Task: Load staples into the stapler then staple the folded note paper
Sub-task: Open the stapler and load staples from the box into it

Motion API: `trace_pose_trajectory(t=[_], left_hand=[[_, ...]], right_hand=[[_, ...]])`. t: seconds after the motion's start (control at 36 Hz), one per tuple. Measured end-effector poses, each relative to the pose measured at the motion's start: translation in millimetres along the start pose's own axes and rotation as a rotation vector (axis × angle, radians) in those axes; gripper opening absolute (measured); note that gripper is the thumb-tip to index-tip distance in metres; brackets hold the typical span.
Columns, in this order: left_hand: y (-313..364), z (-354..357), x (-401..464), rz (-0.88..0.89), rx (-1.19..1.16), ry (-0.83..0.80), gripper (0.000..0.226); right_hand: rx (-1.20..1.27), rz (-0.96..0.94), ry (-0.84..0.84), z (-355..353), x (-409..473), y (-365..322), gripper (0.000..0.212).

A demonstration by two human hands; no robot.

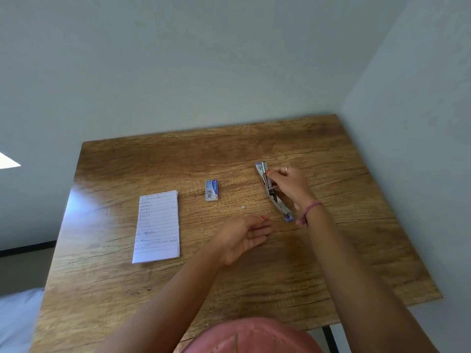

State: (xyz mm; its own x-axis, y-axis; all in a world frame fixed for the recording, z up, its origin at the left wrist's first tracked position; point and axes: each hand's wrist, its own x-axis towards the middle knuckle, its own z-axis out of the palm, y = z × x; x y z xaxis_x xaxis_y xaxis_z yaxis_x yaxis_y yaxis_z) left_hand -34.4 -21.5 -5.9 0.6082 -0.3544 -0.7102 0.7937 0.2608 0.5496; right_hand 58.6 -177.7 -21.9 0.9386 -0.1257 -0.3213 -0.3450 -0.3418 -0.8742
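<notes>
The stapler (276,200), silver with purple ends, lies swung fully open on the right of the wooden table (178,289). My right hand (290,184) hovers over its upper half, fingertips pinched at the metal channel; whether they hold staples is hidden. My left hand (244,236) rests palm-up and relaxed on the table, left of the stapler's near end. A small staple box (211,190) stands between the stapler and the folded lined note paper (157,226), which lies flat on the left. A tiny staple fragment (243,207) lies beside my left fingertips.
The table stands in a corner, with pale walls behind it and to its right. A black table leg (331,337) shows at the near right edge. A pink garment (252,336) fills the bottom centre.
</notes>
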Motion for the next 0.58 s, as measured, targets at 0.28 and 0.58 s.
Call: trace_pose_trajectory(t=[0.28,0.58], left_hand=[[1,-9,-7,0.007,-0.042,0.012,0.024],[9,-20,-15,0.071,-0.099,0.055,0.023]], right_hand=[[0.041,0.163,-0.097,-1,15,-14,0.009],[0.137,0.198,-0.090,-5,14,-11,0.006]])
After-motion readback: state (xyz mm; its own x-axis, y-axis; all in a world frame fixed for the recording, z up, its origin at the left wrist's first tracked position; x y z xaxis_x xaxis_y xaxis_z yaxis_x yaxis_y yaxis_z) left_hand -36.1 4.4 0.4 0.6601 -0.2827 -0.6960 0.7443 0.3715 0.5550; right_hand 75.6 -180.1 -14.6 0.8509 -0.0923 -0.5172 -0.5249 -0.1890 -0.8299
